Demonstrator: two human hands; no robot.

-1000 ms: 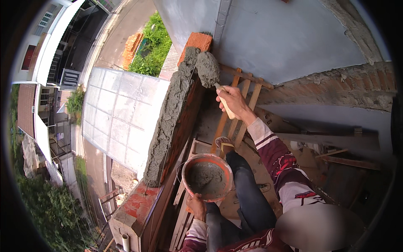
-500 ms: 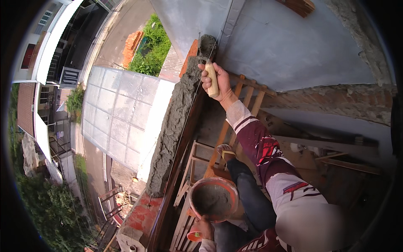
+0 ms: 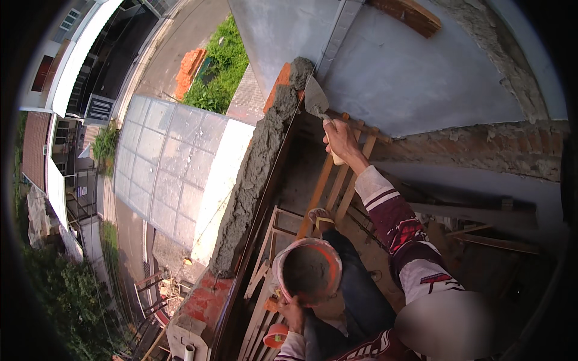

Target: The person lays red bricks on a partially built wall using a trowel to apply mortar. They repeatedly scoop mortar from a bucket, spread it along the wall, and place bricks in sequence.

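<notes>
My right hand (image 3: 341,138) grips the wooden handle of a trowel (image 3: 316,96). Its mostly bare blade is beside a lump of wet mortar (image 3: 301,73) at the far end of the brick wall (image 3: 206,299). A rough bed of mortar (image 3: 248,180) runs along the wall's top, with red brick (image 3: 277,81) showing at the far end and a thin string stretched alongside. My left hand (image 3: 292,311) holds the rim of a round bucket (image 3: 336,268) containing grey mortar, over my legs.
Wooden slatted staging (image 3: 346,174) and boards lie below on the right, beside grey plastered walls (image 3: 421,72). A small orange container (image 3: 276,336) is near my left hand. Beyond the wall's left drop are a translucent roof (image 3: 162,162), a road, plants and stacked bricks (image 3: 189,69).
The trowel carried a mortar lump to the wall's far end. That lump now sits there, and my right hand has drawn slightly back right with the blade mostly bare.
</notes>
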